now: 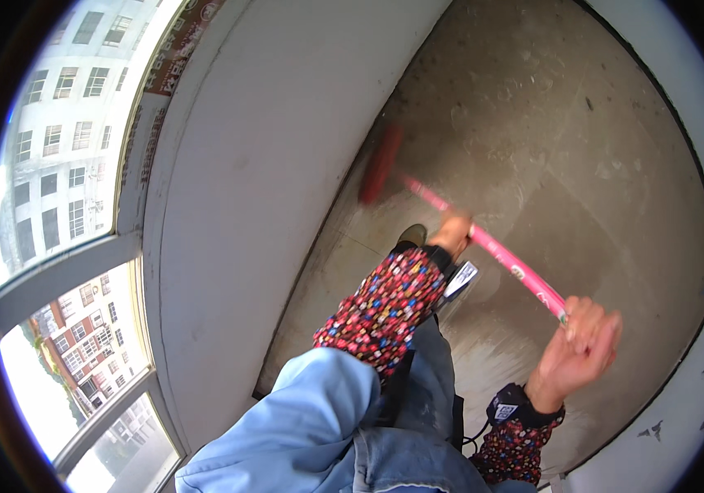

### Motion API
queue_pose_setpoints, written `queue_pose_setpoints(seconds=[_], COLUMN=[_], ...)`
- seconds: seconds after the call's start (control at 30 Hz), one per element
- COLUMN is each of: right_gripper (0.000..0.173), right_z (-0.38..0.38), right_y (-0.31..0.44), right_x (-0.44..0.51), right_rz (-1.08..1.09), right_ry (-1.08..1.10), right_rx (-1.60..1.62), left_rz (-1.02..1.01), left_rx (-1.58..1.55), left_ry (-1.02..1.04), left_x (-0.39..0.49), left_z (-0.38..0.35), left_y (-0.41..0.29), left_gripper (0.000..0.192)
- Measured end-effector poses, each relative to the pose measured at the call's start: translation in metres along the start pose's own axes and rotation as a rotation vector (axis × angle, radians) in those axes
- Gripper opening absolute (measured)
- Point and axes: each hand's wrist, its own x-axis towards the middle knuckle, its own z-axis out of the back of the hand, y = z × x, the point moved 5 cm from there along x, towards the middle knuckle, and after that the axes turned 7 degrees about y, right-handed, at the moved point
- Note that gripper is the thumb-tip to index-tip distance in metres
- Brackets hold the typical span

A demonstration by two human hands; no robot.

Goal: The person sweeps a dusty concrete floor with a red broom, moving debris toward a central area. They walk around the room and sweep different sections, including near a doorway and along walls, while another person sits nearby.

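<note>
Both my hands grip a pink pole [512, 265] that slants across the floor. My left hand [454, 232] is wrapped around it partway down. Up at the pole's end, my right hand [580, 345] is closed over the tip. At the far end of the pole is a red broom or mop head [381, 165]; motion blurs it, so I cannot tell which. That head is low over the concrete floor [561, 123], close to the base of the left wall. Pale streaks and a darker patch mark the floor.
A grey-white wall [265, 185] rises at the left beneath windows [80, 425] that look out on buildings. Another white wall [666, 425] curves round the right. My shoe [413, 236] shows just beyond my left forearm. Straps with printed tags [504, 411] circle my wrists.
</note>
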Motion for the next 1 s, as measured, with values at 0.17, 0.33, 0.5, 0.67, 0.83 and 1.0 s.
queue_pose_setpoints(seconds=[0.17, 0.33, 0.5, 0.67, 0.83, 1.0], right_gripper=[0.035, 0.035, 0.037, 0.034, 0.030, 0.029], right_z=[-0.041, -0.055, -0.041, -0.001, -0.040, -0.044], right_y=[0.046, 0.063, 0.014, 0.040, 0.089, 0.113], right_x=[-0.007, 0.007, -0.019, -0.031, -0.024, 0.003], right_rz=[0.271, 0.064, -0.131, 0.077, 0.234, 0.270], right_ry=[0.153, 0.160, 0.166, -0.143, 0.169, 0.009], right_rx=[-0.136, 0.004, -0.195, -0.133, -0.476, -0.248], left_rz=[-0.057, 0.104, 0.294, 0.279, 0.377, 0.265], left_rx=[0.049, -0.023, -0.057, -0.020, 0.030, 0.016], left_ry=[0.285, 0.226, -0.267, 0.297, 0.463, 0.340], left_x=[-0.013, -0.099, -0.091, -0.035, -0.050, -0.091], left_z=[-0.079, -0.010, 0.096, -0.020, -0.114, -0.098], left_y=[-0.057, -0.020, 0.005, 0.059, 0.057, 0.012], left_gripper=[0.026, 0.014, 0.010, 0.013, 0.015, 0.015])
